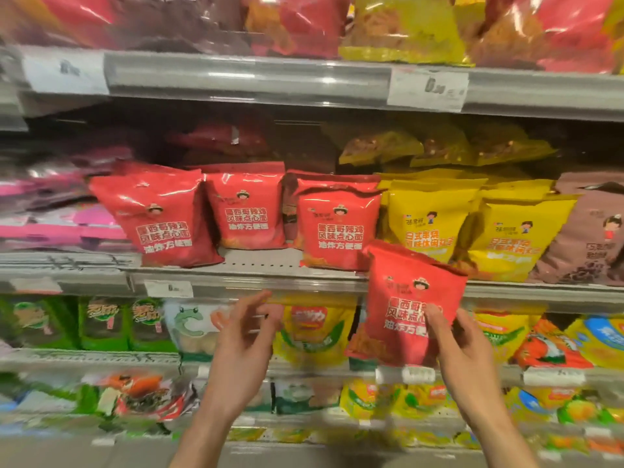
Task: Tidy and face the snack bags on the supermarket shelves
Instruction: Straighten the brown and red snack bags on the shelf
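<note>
- Snack bags fill the middle shelf (256, 261); at its left end, pink bags (50, 211) lie blurred and seemingly flat, so their facing cannot be judged.
- Next along, a leaning red bag (162, 221) tilts to the right at the front edge and looks as if it needs straightening.
- Beside it, a second red bag (248, 211) stands upright but set farther back, with bare shelf in front of it; it likely wants pulling forward.
- Left hand (241, 336) hovers below the shelf lip, fingers loosely spread, holding nothing.
- A third red bag (337, 224) stands near the front, label outward, apparently done.
- Right hand (462, 346) pinches the lower right part of the held red bag (408, 298), which hangs off the shelf, in front of its edge, label toward the camera.
- Yellow bags (429, 221) and a brown bag (587, 231) to the right face outward in a fair row.
- Judged overall, the work is midway: the held bag needs a place among the reds, probably the gap.
</note>
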`<move>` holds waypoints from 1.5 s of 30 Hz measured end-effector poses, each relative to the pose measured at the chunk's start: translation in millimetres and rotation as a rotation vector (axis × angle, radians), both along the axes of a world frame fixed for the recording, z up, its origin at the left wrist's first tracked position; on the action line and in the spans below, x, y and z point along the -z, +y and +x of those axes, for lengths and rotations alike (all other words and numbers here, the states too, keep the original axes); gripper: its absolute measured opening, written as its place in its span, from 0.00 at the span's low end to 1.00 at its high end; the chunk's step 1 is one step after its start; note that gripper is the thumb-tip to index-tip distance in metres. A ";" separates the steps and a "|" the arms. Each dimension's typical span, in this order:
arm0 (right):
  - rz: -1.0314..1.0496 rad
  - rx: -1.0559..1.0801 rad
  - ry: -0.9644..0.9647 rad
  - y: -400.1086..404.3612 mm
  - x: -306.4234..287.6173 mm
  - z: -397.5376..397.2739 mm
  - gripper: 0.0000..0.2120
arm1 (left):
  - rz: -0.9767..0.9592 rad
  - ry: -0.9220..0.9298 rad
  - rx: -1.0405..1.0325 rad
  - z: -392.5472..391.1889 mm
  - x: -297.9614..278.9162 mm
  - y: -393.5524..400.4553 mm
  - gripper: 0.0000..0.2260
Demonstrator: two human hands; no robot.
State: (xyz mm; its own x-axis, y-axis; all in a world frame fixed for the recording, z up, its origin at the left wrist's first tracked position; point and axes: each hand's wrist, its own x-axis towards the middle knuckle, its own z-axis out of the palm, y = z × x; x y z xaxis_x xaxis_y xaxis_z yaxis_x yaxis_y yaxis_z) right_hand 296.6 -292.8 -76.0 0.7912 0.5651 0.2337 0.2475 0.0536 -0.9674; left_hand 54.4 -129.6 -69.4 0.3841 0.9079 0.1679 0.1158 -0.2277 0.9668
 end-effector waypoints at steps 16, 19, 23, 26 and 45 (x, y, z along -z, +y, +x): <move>0.143 -0.143 -0.020 137.8 -71.3 -108.8 0.06 | 0.446 0.152 -0.092 -85.2 -46.4 104.2 0.15; 0.144 -0.163 -0.074 175.3 -84.8 -120.4 0.05 | 0.556 0.228 -0.186 -90.9 -58.7 125.1 0.18; 0.069 -0.174 -0.093 209.1 -83.8 -124.9 0.09 | 0.667 0.304 -0.238 -91.5 -62.2 142.9 0.20; -0.050 -0.162 -0.100 220.7 -73.6 -121.2 0.08 | 0.653 0.366 -0.210 -90.2 -58.5 151.3 0.22; -0.439 -0.094 -0.225 211.5 -70.9 -113.7 0.26 | 0.668 0.417 -0.150 -95.2 -55.9 151.3 0.21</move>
